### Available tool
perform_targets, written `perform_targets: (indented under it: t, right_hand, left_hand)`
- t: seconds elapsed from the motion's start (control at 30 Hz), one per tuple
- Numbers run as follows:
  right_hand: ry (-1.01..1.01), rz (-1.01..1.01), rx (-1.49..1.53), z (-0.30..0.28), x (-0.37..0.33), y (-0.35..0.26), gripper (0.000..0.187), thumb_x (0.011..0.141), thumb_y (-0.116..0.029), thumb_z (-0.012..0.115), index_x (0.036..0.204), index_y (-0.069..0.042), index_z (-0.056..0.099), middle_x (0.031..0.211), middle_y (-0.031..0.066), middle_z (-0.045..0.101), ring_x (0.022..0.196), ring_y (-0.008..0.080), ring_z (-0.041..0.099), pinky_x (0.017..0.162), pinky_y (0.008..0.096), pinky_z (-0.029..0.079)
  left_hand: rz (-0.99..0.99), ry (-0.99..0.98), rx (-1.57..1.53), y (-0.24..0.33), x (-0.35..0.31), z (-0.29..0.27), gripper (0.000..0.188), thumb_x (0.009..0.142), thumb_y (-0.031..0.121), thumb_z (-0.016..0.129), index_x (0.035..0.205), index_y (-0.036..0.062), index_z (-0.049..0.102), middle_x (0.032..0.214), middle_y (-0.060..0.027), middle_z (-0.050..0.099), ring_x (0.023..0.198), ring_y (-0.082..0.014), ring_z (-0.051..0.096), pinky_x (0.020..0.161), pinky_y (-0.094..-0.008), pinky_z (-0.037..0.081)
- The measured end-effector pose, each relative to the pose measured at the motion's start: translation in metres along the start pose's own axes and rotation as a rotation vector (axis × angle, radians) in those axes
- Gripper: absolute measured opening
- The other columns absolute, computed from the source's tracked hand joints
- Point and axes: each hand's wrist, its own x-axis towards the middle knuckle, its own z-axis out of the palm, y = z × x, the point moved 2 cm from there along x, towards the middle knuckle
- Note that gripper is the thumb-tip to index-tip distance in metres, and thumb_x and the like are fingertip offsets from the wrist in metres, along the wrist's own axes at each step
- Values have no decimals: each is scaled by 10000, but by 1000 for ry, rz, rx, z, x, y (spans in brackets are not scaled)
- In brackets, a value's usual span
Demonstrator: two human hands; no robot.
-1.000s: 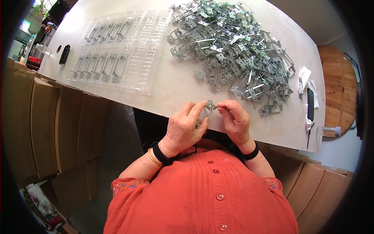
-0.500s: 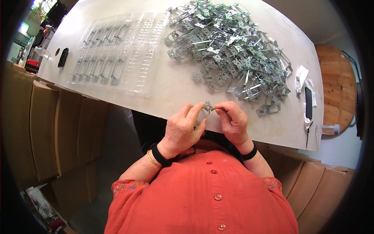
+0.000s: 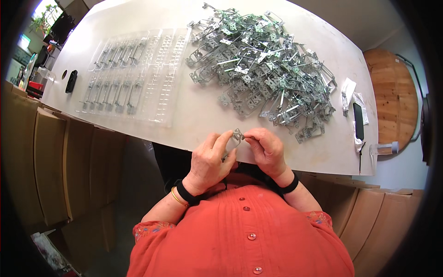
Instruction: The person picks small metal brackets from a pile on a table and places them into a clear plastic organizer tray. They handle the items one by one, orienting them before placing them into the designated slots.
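My left hand (image 3: 207, 159) is closed around a small silver metal bracket (image 3: 237, 135) with holes in its plate, held over the table's front edge. Part of the bracket is hidden by the fingers. At the plate's right side, thumb and forefinger of my right hand (image 3: 267, 150) pinch a small dark bit too tiny to name. Beyond the hands lies a big heap of similar metal brackets with rods (image 3: 263, 69). To the left, a clear plastic tray (image 3: 173, 83) holds two rows of these parts in its slots; its right-hand slots hold none.
The pale table (image 3: 138, 131) fills the middle. On its right lie a black phone-like object (image 3: 358, 121) and white wrappers (image 3: 348, 92); a black object (image 3: 71, 81) rests at the far left. Cardboard boxes (image 3: 50, 161) stand below on both sides. A round wooden board (image 3: 392, 92) leans at right.
The view has shifted slightly, so the table and heap sit a little further left. Both hands keep the same hold at the bracket, with only slight finger movement.
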Motion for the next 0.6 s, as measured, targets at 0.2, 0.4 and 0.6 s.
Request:
perform_targets:
  t: [0.2, 0.4, 0.6]
  right_hand:
    - [-17, 8, 15, 0, -1, 2, 175, 927, 30, 775, 1078, -37, 716, 979, 112, 740, 836, 300, 726, 715, 381, 584]
    - [-22, -11, 9, 0, -2, -2, 181, 931, 40, 784, 1085, -37, 728, 1008, 113, 731, 844, 269, 716, 719, 354, 581]
    - [-23, 37, 35, -1, -4, 0, 178, 939, 25, 786, 1092, -46, 731, 1016, 114, 730, 847, 274, 714, 719, 359, 578]
  left_hand:
    - [0, -7, 8, 0, -2, 0, 509, 833, 90, 836, 1314, 39, 679, 1005, -149, 680, 747, -323, 706, 641, -410, 583]
    - [4, -14, 8, 0, -1, 2, 506, 833, 89, 835, 1312, 43, 679, 1024, -158, 689, 754, -329, 710, 655, -414, 587]
    - [10, -17, 0, 1, 0, -1, 500, 832, 83, 833, 1308, 43, 685, 1025, -164, 705, 777, -329, 722, 665, -414, 591]
